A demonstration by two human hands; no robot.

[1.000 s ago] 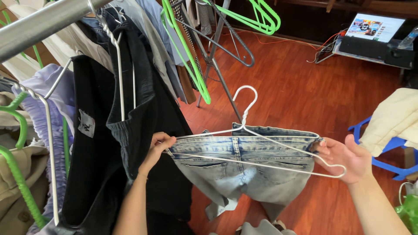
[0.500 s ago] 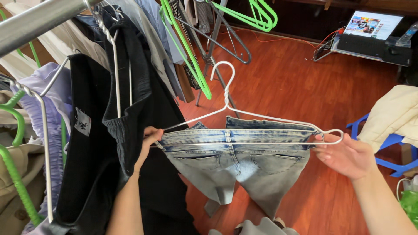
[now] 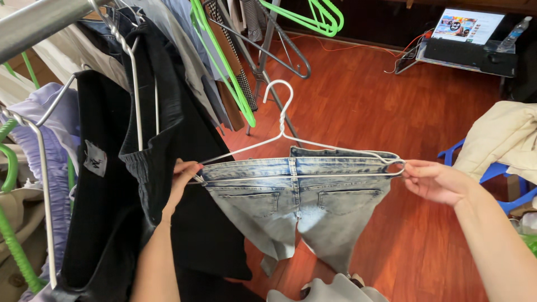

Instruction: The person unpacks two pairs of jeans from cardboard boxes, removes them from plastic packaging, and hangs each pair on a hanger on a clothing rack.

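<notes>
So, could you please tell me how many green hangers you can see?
4, perhaps more hidden among clothes: one green hanger top centre, another right of it, two at the left edge.

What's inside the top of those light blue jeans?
A white wire hanger runs through the jeans waistband; both hands grip its ends. The denim hides the hanger's far wire.

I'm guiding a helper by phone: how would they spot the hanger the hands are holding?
Start at the crowded clothes rail on the left, then look right, over the red wooden floor. There the left hand and right hand grip the ends of a white wire hanger carrying faded light-blue jeans. Unlike the green hangers on the rail, it hangs from nothing.
</notes>
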